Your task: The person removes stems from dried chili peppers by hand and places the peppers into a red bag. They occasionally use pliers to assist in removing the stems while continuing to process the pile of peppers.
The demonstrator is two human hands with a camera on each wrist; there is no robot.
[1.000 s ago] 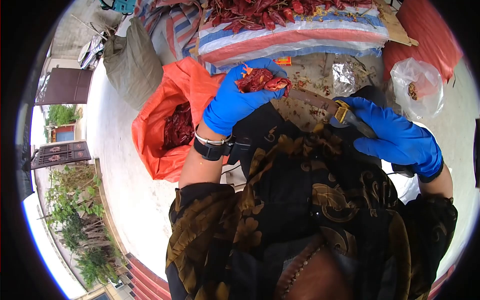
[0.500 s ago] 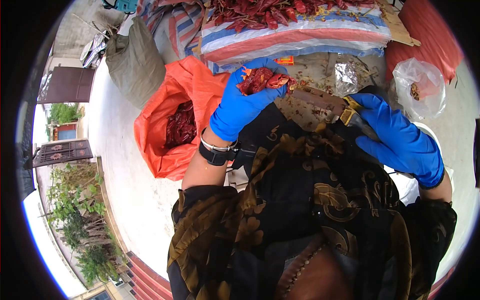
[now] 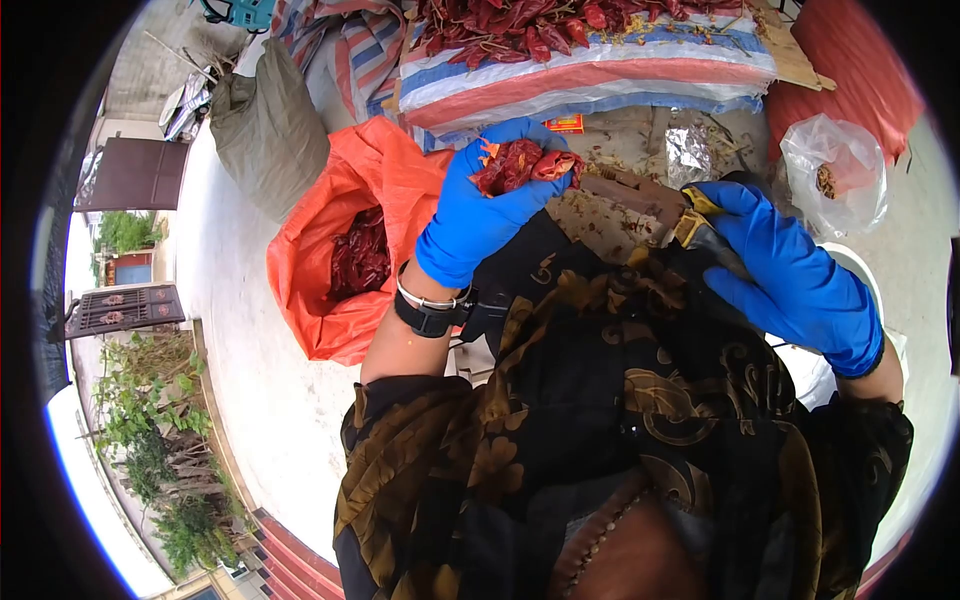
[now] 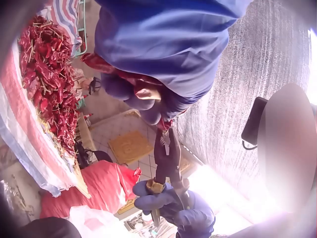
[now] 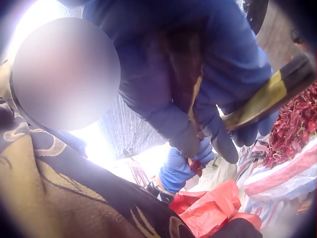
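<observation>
Blue-gloved, my left hand [image 3: 465, 225] grips a bunch of dried red chilies [image 3: 518, 168] in front of my chest. My right hand [image 3: 795, 275], in a matching glove, holds a pair of pliers [image 3: 640, 198] with yellow and black handles. The pliers point left toward the chilies. In the left wrist view, the tips of the pliers [image 4: 167, 156] are right at the end of a chili under the left fingers, with a small gap showing between their jaws. Part of the handles is hidden inside the right palm.
A heap of dried chilies [image 3: 530, 25] lies on a striped sheet [image 3: 590, 85] ahead. Left of me stands an open orange-red sack [image 3: 345, 165] holding more chilies [image 3: 362, 255]. A clear plastic bag [image 3: 850, 190] and a red sack [image 3: 850, 75] are at the right.
The pliers' handles are spread wider than a second ago, and the right hand has shifted slightly. The left hand keeps its grip on the chilies, almost in the same place.
</observation>
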